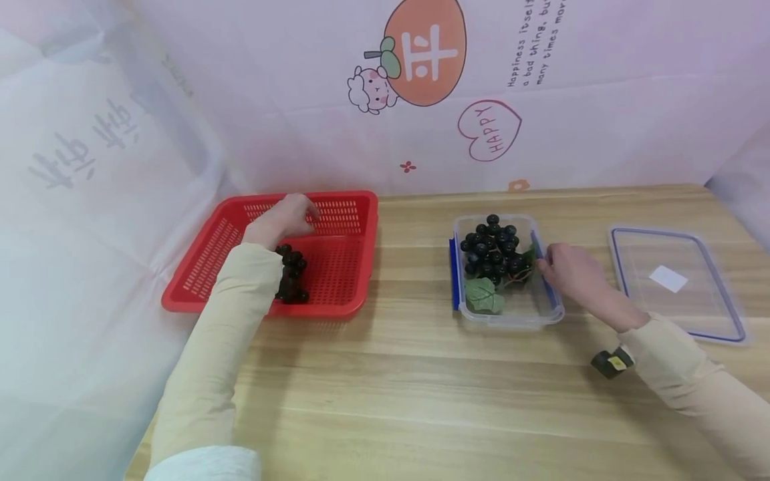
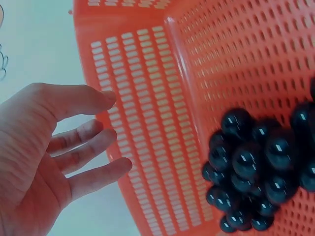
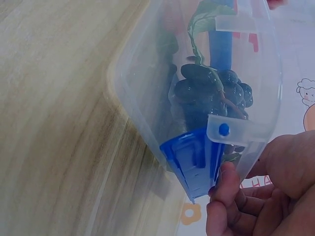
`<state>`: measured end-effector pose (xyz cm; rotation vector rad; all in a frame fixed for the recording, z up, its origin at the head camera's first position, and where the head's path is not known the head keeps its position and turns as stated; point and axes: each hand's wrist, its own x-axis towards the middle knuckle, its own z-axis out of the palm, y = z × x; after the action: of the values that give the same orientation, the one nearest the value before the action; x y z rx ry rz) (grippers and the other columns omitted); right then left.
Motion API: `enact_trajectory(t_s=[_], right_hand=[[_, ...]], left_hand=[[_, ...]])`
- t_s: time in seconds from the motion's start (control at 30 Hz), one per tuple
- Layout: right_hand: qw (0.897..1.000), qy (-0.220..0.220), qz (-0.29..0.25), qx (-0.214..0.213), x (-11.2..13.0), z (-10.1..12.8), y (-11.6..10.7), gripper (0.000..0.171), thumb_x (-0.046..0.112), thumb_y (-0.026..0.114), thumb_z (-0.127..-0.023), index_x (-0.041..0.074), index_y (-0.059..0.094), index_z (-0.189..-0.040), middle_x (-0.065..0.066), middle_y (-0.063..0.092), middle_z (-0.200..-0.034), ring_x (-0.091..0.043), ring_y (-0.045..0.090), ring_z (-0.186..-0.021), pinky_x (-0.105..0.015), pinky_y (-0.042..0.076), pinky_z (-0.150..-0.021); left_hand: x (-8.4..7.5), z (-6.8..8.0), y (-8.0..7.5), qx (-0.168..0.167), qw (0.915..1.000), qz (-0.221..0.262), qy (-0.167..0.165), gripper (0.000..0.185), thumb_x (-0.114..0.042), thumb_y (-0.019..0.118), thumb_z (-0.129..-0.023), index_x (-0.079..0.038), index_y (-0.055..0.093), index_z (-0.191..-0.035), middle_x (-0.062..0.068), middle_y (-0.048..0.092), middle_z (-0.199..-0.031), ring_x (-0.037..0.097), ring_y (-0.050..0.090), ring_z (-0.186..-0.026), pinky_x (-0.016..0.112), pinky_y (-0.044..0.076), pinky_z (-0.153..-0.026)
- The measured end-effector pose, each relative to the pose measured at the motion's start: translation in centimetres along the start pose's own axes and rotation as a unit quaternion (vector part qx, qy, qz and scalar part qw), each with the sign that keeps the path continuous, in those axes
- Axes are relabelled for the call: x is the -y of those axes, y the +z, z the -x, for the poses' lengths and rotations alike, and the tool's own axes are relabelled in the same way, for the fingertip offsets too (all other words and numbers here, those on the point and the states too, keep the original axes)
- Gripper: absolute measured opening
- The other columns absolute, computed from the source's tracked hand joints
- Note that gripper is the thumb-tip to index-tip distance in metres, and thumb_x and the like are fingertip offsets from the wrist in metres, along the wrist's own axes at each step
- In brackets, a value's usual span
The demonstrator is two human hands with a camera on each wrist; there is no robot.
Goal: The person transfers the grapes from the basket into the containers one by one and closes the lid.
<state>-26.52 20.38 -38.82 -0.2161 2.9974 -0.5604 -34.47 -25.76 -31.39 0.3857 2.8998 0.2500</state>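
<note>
Over the red basket point(image 1: 367, 267), my left hand point(image 1: 289, 215) hovers with loose, slightly bent fingers and nothing in them. Dark grapes point(image 2: 251, 169) lie on the basket's floor, apart from that hand; in the head view the sleeve partly covers them. A clear plastic container point(image 1: 511, 319) with blue side latches holds a bunch of dark grapes point(image 1: 490, 248) and a green leaf point(image 1: 484, 296). At the container's right wall, my right hand point(image 1: 580, 277) pinches the rim, fingers outside beside the hanging blue latch point(image 3: 194, 157). The thumb tip is partly hidden.
A clear lid point(image 1: 700, 304) with a blue seal and a white label lies flat on the wooden table point(image 1: 409, 387), right of the container. White printed cloth point(image 1: 301, 133) stands behind the table and along the left side.
</note>
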Motion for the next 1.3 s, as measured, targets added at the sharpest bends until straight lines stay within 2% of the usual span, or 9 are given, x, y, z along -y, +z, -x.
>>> enact_trajectory(t_s=[0.2,0.4,0.53,0.73,0.93,1.1,1.2,1.3], right_hand=[[1.0,-0.003,-0.001,-0.004,0.1,-0.3,-0.1,0.028,0.015,0.047,-0.093,-0.01,0.056,-0.086,-0.019,0.06,-0.068,-0.021,0.054,-0.054,-0.029,0.043,-0.045],[1.0,-0.005,0.004,-0.008,-0.1,-0.5,-0.1,0.028,0.015,0.047,-0.093,-0.01,0.056,-0.086,-0.017,0.059,-0.067,-0.02,0.052,-0.053,-0.029,0.041,-0.044],[1.0,-0.006,-0.001,-0.003,-0.2,-0.5,-0.2,0.028,0.015,0.047,-0.093,-0.011,0.056,-0.086,-0.016,0.059,-0.067,-0.019,0.052,-0.053,-0.029,0.041,-0.045],[1.0,-0.018,0.001,-0.003,-0.2,-0.1,0.1,0.028,0.014,0.048,-0.093,-0.012,0.056,-0.086,-0.016,0.058,-0.066,-0.019,0.052,-0.053,-0.028,0.042,-0.045],[1.0,-0.022,0.008,-0.015,-0.3,0.1,0.5,0.027,0.013,0.049,-0.093,-0.011,0.056,-0.085,-0.015,0.057,-0.064,-0.018,0.05,-0.052,-0.028,0.04,-0.044],[1.0,-0.02,0.008,-0.016,-0.2,0.1,0.6,0.026,0.013,0.049,-0.093,-0.011,0.057,-0.084,-0.015,0.057,-0.063,-0.018,0.05,-0.051,-0.028,0.039,-0.044],[1.0,-0.019,0.005,-0.018,-0.2,0.1,0.6,0.027,0.013,0.049,-0.093,-0.011,0.057,-0.085,-0.016,0.058,-0.064,-0.018,0.051,-0.051,-0.028,0.04,-0.043],[1.0,-0.018,0.005,-0.019,-0.2,-0.1,0.6,0.027,0.013,0.048,-0.093,-0.012,0.057,-0.086,-0.017,0.058,-0.064,-0.018,0.051,-0.05,-0.029,0.04,-0.043]], left_hand=[[2.5,0.7,0.4,-0.001,0.9999,0.004,-0.013,0.031,-0.005,0.059,-0.084,0.001,0.064,-0.114,0.019,0.064,-0.112,0.025,0.059,-0.083,0.039,0.052,-0.075],[4.0,1.1,0.4,0.004,0.9996,0.0,-0.027,0.031,-0.009,0.063,-0.083,0.002,0.065,-0.112,0.021,0.065,-0.108,0.027,0.059,-0.085,0.042,0.053,-0.076],[4.3,1.2,0.2,0.016,0.999,0.004,-0.042,0.035,-0.011,0.065,-0.083,0.003,0.063,-0.115,0.021,0.064,-0.109,0.029,0.058,-0.088,0.044,0.053,-0.079],[4.4,1.5,0.2,0.056,0.9949,0.016,-0.082,0.031,-0.008,0.062,-0.084,0.0,0.062,-0.114,0.019,0.063,-0.111,0.028,0.057,-0.091,0.043,0.052,-0.08],[4.5,1.9,1.1,0.087,0.989,0.041,-0.112,0.024,-0.009,0.059,-0.086,-0.004,0.066,-0.109,0.013,0.063,-0.106,0.024,0.051,-0.083,0.033,0.046,-0.065],[4.5,1.9,1.4,0.107,0.9869,0.013,-0.121,0.018,-0.006,0.054,-0.085,-0.007,0.07,-0.093,0.011,0.064,-0.1,0.021,0.047,-0.078,0.03,0.041,-0.06],[4.4,1.8,1.5,0.113,0.9857,-0.005,-0.124,0.02,-0.003,0.056,-0.081,-0.008,0.069,-0.095,0.008,0.062,-0.099,0.021,0.045,-0.08,0.03,0.04,-0.061],[4.5,1.5,1.5,0.121,0.9844,-0.015,-0.127,0.02,-0.002,0.057,-0.079,-0.008,0.069,-0.094,0.007,0.058,-0.09,0.021,0.043,-0.078,0.031,0.039,-0.061]])
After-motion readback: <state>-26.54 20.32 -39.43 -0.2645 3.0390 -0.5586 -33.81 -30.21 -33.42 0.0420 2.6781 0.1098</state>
